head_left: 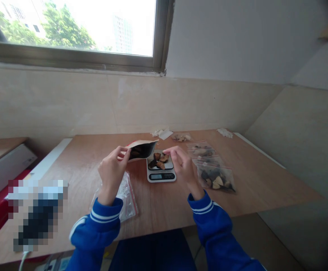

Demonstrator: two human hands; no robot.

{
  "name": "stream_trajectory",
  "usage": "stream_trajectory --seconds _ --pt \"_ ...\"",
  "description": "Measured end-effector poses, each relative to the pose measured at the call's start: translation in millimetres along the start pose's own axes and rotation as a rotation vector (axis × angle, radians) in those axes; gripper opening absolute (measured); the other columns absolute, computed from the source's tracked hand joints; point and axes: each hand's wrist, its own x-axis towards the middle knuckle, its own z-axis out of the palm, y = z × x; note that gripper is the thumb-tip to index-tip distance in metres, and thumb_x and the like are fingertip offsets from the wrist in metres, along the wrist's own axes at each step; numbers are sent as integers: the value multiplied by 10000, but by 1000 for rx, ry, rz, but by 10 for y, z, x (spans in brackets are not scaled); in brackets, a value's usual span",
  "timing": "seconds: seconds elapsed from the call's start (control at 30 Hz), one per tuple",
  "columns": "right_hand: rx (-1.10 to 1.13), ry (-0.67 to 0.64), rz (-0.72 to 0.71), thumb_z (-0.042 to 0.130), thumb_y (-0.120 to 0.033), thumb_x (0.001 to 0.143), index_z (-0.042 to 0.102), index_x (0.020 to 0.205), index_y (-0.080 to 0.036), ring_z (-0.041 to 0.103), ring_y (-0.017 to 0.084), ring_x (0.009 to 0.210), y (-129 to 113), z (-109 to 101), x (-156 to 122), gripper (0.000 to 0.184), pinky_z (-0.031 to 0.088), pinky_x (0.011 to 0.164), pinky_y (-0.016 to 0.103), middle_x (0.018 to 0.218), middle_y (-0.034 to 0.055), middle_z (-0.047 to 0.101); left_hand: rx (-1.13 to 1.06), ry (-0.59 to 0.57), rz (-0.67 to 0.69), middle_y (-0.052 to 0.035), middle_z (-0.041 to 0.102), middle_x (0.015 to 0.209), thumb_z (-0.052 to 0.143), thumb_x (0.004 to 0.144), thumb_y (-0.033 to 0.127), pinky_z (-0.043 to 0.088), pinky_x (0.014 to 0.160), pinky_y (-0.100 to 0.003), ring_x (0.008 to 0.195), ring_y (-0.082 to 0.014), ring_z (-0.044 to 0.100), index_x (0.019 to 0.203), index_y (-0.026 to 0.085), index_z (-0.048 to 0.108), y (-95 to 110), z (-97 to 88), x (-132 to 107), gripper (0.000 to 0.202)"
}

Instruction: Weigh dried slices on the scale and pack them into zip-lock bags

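My left hand (114,167) pinches the edge of a paper pouch (143,149), tilted with its dark open mouth facing me and to the right. Some brownish contents show dimly inside. Just right of the pouch is a small white digital kitchen scale (161,177) with a lit display, partly covered by the pouch. Several dried brown slices with dark rinds (160,165) lie on its platform. Over the platform's right edge, my right hand (182,162) has thumb and forefinger drawn together at the slices; whatever is between the fingertips is too small to tell.
Zip bags of dried pieces (216,177) lie right of the scale, with another small bag (181,137) behind it. Clear plastic bags (128,199) are under my left forearm. White scraps (164,134) lie at the back of the wooden table (254,169). A blurred-out object (41,214) sits left.
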Motion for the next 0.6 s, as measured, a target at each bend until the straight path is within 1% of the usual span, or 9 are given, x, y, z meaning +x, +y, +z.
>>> stream_trajectory --seconds 0.07,0.13,0.2,0.27,0.33,0.4,0.5,0.53,0.6 --pt "25 -220 -96 367 -350 1009 699 1067 -239 641 197 1053 -209 59 21 355 494 962 355 1061 57 716 -6 -15 3 18 698 707 588 874 496 337 575 -223 659 -143 645 850 262 709 6 -2 -41 265" --pt "20 -364 -152 370 -315 1006 690 1129 -242 615 204 1139 -328 189 36 350 469 1027 383 1161 55 699 -4 -22 9 21 696 702 591 875 495 342 579 -221 648 -139 642 846 264 710 4 -14 -86 261" --pt "-44 -413 -152 360 -293 1004 703 1103 -213 622 237 1133 -365 357 35 366 475 1016 416 1151 90 704 12 -16 6 23 690 688 588 880 491 335 573 -220 638 -138 640 852 265 711 -11 -28 -136 259" --pt "-179 -437 -122 354 -263 999 723 1023 -167 659 277 1041 -358 529 24 382 505 943 431 1048 144 724 41 -2 -5 21 685 678 583 885 490 320 560 -221 633 -141 637 869 265 710 -44 -34 -201 259" --pt "-326 -463 -64 345 -239 995 727 975 -133 690 290 922 -335 688 24 397 528 848 418 947 180 731 78 22 -13 16 686 681 575 896 478 303 548 -222 630 -144 637 887 262 707 -100 -26 -288 253" --pt "-374 -526 -2 343 -207 986 721 996 -111 703 284 845 -302 848 55 390 536 784 399 925 195 734 116 49 -2 6 697 701 564 908 454 294 544 -220 640 -147 643 901 257 706 -175 -4 -400 243" --pt "-285 -663 4 467 -184 933 728 1003 -150 698 267 916 -225 1172 150 272 529 849 357 1023 158 743 164 81 66 -12 719 746 554 920 427 291 539 -223 682 -159 663 909 254 713 -302 38 -603 236" --pt "-259 -685 -9 541 -205 904 734 977 -192 682 252 987 -191 1310 178 207 511 908 325 1063 118 743 172 95 89 -16 724 752 550 922 427 296 539 -225 694 -162 669 906 252 716 -339 51 -674 242" --pt "-231 -667 2 617 -325 883 730 921 -271 648 226 1058 -123 1607 194 131 466 988 292 1062 54 748 174 133 109 -19 728 751 540 929 433 313 546 -226 702 -164 674 899 251 723 -394 72 -805 260"
